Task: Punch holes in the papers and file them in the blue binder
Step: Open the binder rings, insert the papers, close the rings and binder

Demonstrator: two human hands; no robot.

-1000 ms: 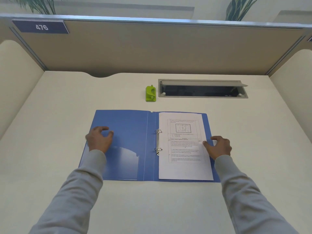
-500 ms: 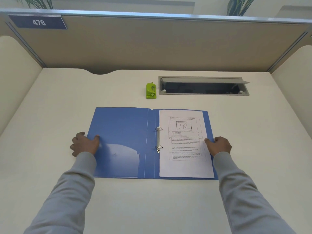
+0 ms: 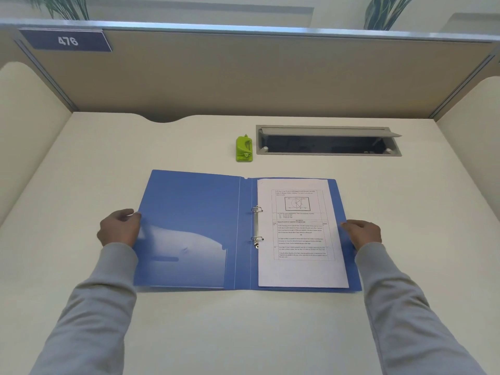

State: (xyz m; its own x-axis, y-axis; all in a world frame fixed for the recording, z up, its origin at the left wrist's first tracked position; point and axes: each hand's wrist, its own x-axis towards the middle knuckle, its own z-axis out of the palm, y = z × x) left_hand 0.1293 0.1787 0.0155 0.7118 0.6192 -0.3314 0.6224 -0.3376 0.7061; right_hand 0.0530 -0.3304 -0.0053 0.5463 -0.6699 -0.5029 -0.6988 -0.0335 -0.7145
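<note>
The blue binder (image 3: 189,212) lies open on the desk, and its left cover is lifted a little off the surface. White printed papers (image 3: 300,239) sit on its right half, threaded on two metal rings (image 3: 256,226). My left hand (image 3: 119,228) grips the outer edge of the left cover, thumb on top. My right hand (image 3: 362,234) holds the right edge of the binder beside the papers, its fingers curled at that edge. A small green hole punch (image 3: 244,149) stands behind the binder, untouched.
A grey cable hatch (image 3: 327,140) with its lid raised is set into the desk at the back right. Beige partition walls enclose the desk at the back and on both sides. A sign reading 476 (image 3: 67,40) hangs on the back panel.
My left hand slid from the inside of the left cover out to its outer edge and took hold of it, raising it slightly. My right hand shifted a little toward the right edge.
</note>
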